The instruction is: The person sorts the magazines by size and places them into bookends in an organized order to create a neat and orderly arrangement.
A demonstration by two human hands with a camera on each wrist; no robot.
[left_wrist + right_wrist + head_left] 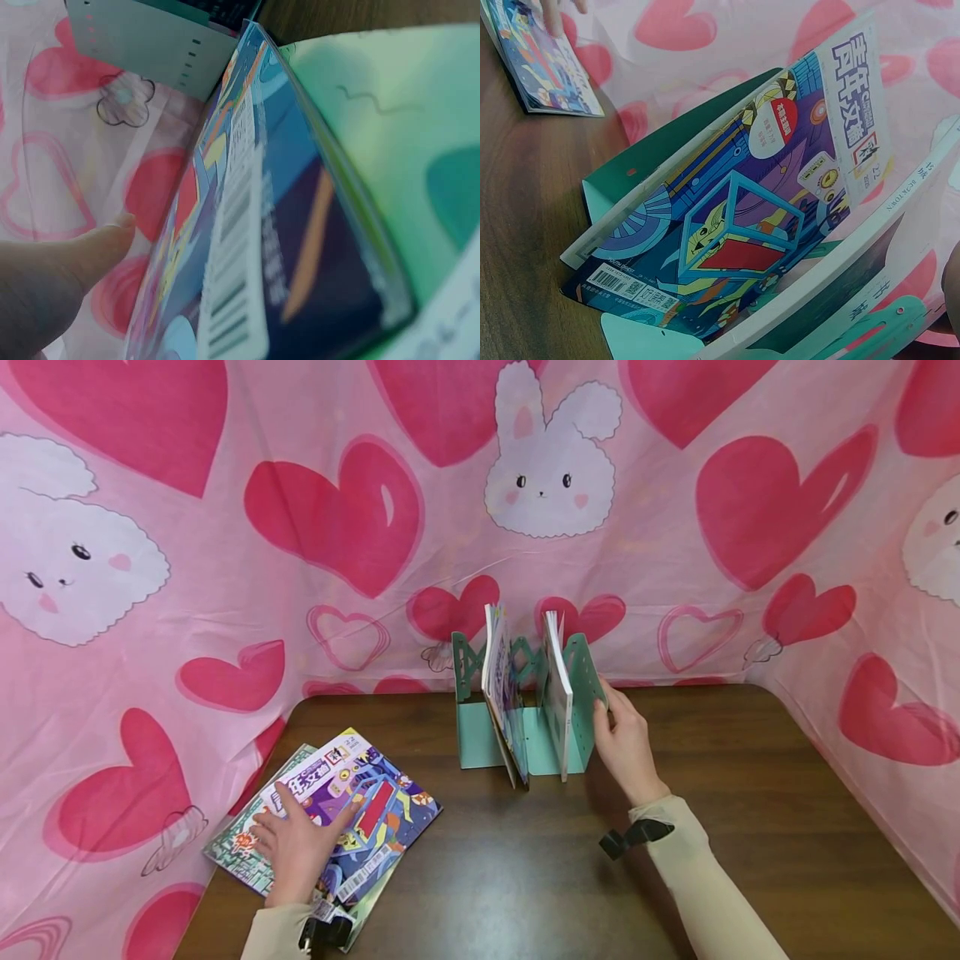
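Observation:
My left hand (296,843) rests, fingers spread, on a purple-and-blue illustrated magazine (390,814) at the table's left. That magazine lies on others, one with a green patterned cover (236,860). In the left wrist view, its barcode (236,277) shows close by, beside my thumb (82,262). My right hand (630,747) pinches the right end plate of a mint-green folding book rack (478,739). Inside the rack, a few magazines (495,672) lean in the left section. A white-edged magazine (558,706) stands further right. The right wrist view shows a purple magazine cover (780,202) in the rack.
A dark brown wooden table (480,877) carries everything. Behind it and along both sides hangs a pink cloth (420,543) printed with hearts and rabbits. The rack stands near the table's back edge, right of the magazine pile.

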